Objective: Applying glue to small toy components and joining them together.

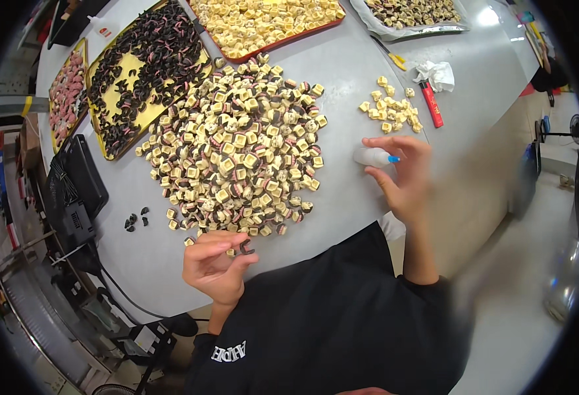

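Note:
Between the thumb and fingers of my left hand (217, 266) is a small black C-shaped piece (246, 247), held just off the near edge of a big pile. My right hand (404, 174) grips a small white squeeze bottle (372, 157) with a blue tip, which points to the right. The pile (237, 145) in the middle of the table is made of small cream, black and pink pieces, many with a square cream cup on them. A smaller group of cream cup pieces (391, 108) lies beyond my right hand.
Far left stand a tray of black curved pieces (95, 99) and a tray of pink pieces (56, 138). A red-rimmed tray (283, 46) and a foil-lined tray (427, 30) are at the back. Yellow-handled pliers (397, 60), a red tube (431, 105) and crumpled tissue (437, 76) lie at right. A black device (89, 171) sits left.

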The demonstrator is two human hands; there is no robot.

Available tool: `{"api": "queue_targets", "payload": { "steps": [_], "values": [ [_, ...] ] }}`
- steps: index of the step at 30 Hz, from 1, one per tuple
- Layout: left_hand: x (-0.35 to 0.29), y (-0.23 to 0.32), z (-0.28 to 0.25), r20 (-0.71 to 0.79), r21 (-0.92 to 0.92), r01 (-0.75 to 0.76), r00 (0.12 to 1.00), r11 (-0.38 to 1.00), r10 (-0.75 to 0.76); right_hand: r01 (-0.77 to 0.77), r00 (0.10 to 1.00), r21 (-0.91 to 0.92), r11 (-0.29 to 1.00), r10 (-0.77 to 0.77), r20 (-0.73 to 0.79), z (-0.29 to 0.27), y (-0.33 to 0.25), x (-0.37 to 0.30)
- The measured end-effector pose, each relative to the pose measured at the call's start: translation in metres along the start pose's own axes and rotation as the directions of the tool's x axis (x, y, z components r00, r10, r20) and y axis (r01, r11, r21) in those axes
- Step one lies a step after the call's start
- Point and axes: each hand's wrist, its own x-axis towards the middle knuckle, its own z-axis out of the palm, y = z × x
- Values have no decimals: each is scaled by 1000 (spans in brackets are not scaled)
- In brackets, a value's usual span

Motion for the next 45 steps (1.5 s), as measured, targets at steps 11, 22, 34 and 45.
{"api": "queue_targets", "payload": {
  "steps": [11,22,34,45],
  "values": [
    [4,-1,21,-48,-39,28,998,999,-30,198,978,-793,577,-176,115,-50,-13,35],
    [4,14,9,-4,96,77,997,992,-77,216,943,-480,850,-310,-124,-49,-48,32],
    [-9,30,-15,39,110,-137,990,984,134,-190,896,445,875,-30,442,79,-85,-14],
    [-11,29,-20,24,99,-181,983,978,180,-689,701,408,599,407,586,113,-92,-21]
  ]
}}
